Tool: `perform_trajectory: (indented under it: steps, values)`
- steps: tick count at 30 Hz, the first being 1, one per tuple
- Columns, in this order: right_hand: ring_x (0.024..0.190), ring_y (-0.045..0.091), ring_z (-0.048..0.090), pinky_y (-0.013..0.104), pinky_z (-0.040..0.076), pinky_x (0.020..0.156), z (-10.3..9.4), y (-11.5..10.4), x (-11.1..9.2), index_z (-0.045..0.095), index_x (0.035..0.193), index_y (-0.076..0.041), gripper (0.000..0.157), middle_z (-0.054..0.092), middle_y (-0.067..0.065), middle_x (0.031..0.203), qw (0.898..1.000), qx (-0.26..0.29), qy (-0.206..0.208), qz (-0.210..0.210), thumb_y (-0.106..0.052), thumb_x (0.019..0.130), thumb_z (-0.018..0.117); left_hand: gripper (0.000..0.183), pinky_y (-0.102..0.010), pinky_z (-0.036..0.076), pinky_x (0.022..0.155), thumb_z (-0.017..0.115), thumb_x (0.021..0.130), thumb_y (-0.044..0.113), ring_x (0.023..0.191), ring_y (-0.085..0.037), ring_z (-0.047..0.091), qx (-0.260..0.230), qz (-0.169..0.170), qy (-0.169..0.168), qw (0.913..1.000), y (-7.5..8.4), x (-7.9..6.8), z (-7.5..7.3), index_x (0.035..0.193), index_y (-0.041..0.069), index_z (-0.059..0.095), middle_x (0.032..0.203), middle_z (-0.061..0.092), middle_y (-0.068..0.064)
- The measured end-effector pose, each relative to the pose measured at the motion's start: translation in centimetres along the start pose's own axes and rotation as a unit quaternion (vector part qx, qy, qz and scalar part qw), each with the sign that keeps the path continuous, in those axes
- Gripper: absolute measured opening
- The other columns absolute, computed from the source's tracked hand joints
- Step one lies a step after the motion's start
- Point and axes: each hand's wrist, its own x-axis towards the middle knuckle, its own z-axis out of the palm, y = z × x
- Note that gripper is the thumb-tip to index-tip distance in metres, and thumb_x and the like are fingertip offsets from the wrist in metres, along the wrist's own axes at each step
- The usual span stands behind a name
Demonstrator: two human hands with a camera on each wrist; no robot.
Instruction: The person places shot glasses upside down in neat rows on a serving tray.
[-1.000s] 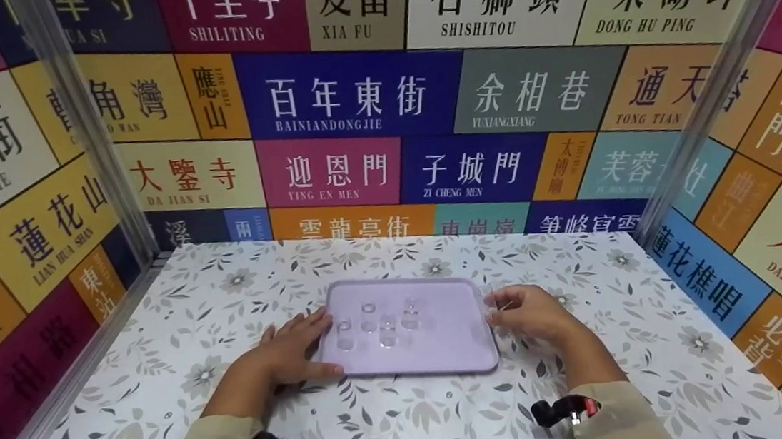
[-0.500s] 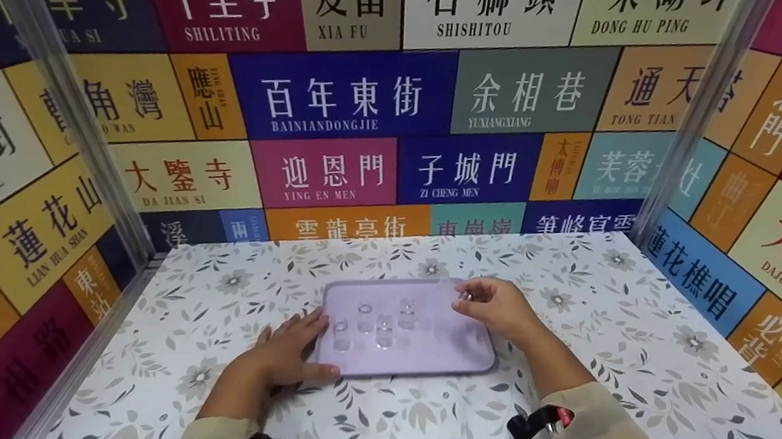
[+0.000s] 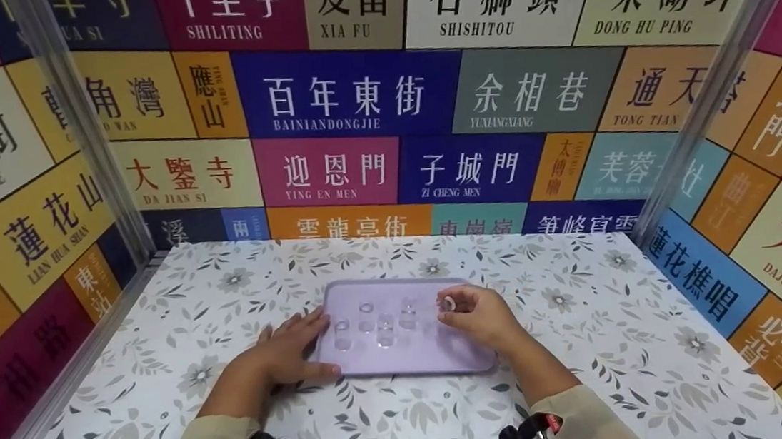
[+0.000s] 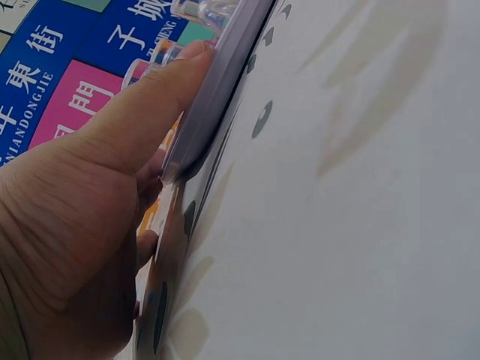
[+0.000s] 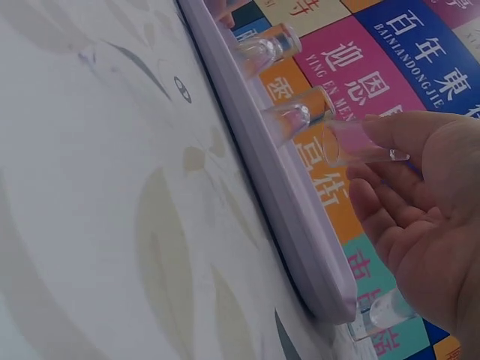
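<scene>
A light purple tray [image 3: 412, 366] lies on the table, with several small clear shot glasses [image 3: 385, 333] standing on its left and middle parts. My left hand [image 3: 289, 351] rests at the tray's left edge, fingers spread along the side. Its thumb [image 4: 169, 82] lies on the near rim in the left wrist view. Over the right part of the tray, my right hand [image 3: 483, 317] pinches another clear shot glass [image 5: 352, 142] between thumb and fingers. The right wrist view shows that glass upright, close to a standing glass [image 5: 304, 114].
One more clear glass [image 5: 382, 311] shows past the tray's end in the right wrist view. A white floral cloth [image 3: 239, 281] covers the table. Walls with coloured sign panels [image 3: 350, 91] enclose it at the back and sides, with clear corner posts [image 3: 681, 105].
My right hand has moved left with the shot glass, from beyond the tray's right edge to above its right part. The left hand has stayed at the tray's edge.
</scene>
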Motion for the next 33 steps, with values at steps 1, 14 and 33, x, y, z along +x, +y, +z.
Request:
perform_trajectory:
  steps: [1,14,33]
  values:
    - [0.095,0.014,0.072,0.017,0.057,0.079,0.1,0.1,0.0,0.078,0.122,-0.008,0.036,0.081,0.008,0.109,1.000,0.008,-0.004,-0.003,-0.009,0.087,0.087,0.113,-0.071,-0.005,0.134,0.077,0.078,0.080,0.170,-0.035,0.006,0.001,0.003,0.002,1.0000,0.0,0.0,0.0,0.170,0.036,0.029,0.181,0.013,0.015]
    - [0.106,0.016,0.074,0.034,0.059,0.098,1.2,0.2,-0.3,0.078,0.125,-0.014,0.038,0.081,-0.002,0.117,0.999,-0.022,-0.014,0.026,-0.012,0.088,0.087,0.113,-0.071,-0.004,0.134,0.076,0.079,0.081,0.170,-0.036,0.007,0.012,0.008,0.000,0.9999,0.0,-0.2,-0.1,0.171,0.035,0.028,0.182,0.013,0.014]
    - [0.100,0.015,0.074,0.029,0.060,0.092,1.6,0.5,-0.6,0.079,0.124,-0.010,0.037,0.082,0.007,0.111,0.997,-0.039,-0.062,-0.008,-0.012,0.088,0.086,0.112,-0.071,-0.005,0.134,0.077,0.078,0.080,0.171,-0.034,0.006,0.004,-0.007,-0.004,1.0000,0.2,-0.1,-0.1,0.170,0.038,0.028,0.181,0.012,0.017]
